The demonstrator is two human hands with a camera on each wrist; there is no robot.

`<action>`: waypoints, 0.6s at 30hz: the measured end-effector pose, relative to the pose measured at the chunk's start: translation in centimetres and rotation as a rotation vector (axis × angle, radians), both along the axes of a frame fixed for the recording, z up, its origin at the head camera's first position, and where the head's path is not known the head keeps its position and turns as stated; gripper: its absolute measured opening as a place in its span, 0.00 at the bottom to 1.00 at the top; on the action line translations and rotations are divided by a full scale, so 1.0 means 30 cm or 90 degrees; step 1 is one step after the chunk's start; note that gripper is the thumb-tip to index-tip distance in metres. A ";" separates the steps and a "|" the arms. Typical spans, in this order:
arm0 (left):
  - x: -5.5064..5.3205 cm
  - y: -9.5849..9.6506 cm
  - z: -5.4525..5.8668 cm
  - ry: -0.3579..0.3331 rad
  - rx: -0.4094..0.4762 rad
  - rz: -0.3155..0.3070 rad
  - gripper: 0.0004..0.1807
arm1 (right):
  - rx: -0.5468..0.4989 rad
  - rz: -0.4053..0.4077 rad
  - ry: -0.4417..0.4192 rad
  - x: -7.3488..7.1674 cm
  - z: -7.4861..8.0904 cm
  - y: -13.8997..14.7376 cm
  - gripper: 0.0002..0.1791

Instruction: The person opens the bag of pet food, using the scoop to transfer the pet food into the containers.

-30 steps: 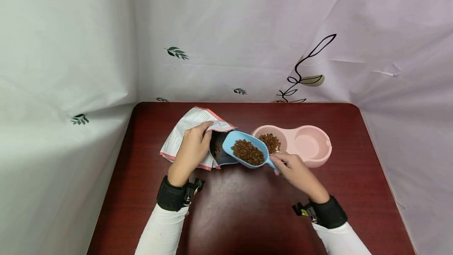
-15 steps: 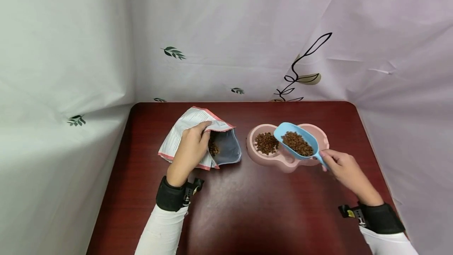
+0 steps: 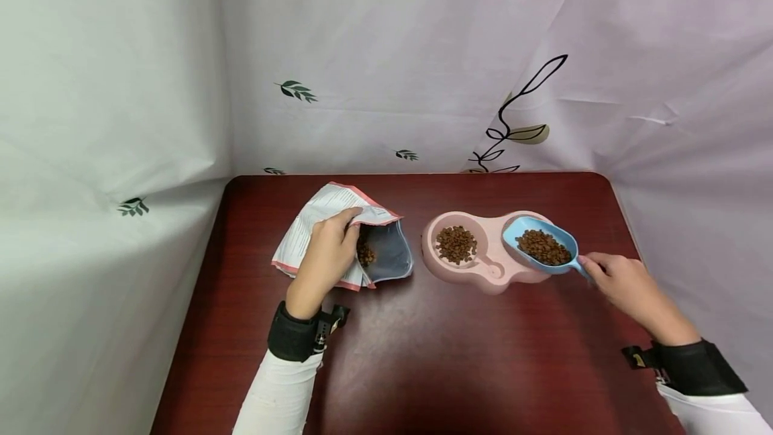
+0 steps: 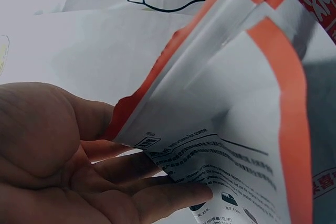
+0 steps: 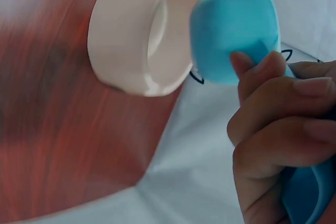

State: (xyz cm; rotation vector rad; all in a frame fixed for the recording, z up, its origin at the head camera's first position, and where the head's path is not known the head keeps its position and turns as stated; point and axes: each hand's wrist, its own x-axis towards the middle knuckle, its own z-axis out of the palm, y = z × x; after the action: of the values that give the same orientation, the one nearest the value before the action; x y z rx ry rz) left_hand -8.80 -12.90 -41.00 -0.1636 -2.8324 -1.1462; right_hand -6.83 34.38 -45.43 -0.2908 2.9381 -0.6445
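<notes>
My right hand (image 3: 628, 291) grips the handle of a blue scoop (image 5: 231, 30), fingers curled round it in the right wrist view. Brown kibble (image 3: 543, 248) fills the scoop, which is held level over the right bowl of a pink double pet bowl (image 3: 492, 233). More kibble (image 3: 456, 245) lies in the left bowl. On the left, my left hand (image 3: 326, 254) pinches the top edge of a white and red pet food bag (image 4: 220, 93) between thumb and fingers. The bag lies on its side with its mouth open to the right, some kibble (image 3: 365, 253) showing inside.
Everything stands on a dark red wooden table (image 3: 423, 368) with rounded far corners. White fabric (image 3: 386, 72) with leaf prints hangs behind it and at both sides. Each wrist wears a black band (image 3: 296, 331).
The right hand has carried the full scoop rightward from the bag's mouth, past the left bowl, to above the right bowl. The left hand and the bag have stayed in place.
</notes>
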 end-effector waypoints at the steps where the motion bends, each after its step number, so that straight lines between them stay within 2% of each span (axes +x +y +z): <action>1: 0.000 0.001 0.000 0.000 0.000 0.000 0.18 | 0.012 0.005 0.007 -0.004 0.003 0.004 0.19; 9: 0.002 0.001 -0.001 0.000 -0.003 0.003 0.18 | 0.080 0.031 0.004 -0.036 0.024 0.011 0.19; 14: 0.002 0.001 -0.002 -0.002 -0.001 0.000 0.18 | 0.128 0.069 0.039 -0.062 0.031 -0.003 0.18; 18: 0.002 0.000 -0.002 0.002 -0.003 0.001 0.18 | 0.158 0.071 0.027 -0.076 0.044 -0.018 0.17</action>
State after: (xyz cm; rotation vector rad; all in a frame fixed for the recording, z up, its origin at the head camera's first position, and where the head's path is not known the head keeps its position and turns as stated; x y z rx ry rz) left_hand -8.73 -12.90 -41.07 -0.1628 -2.8317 -1.1383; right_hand -9.10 33.84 -44.11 -0.4423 2.9730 -0.2582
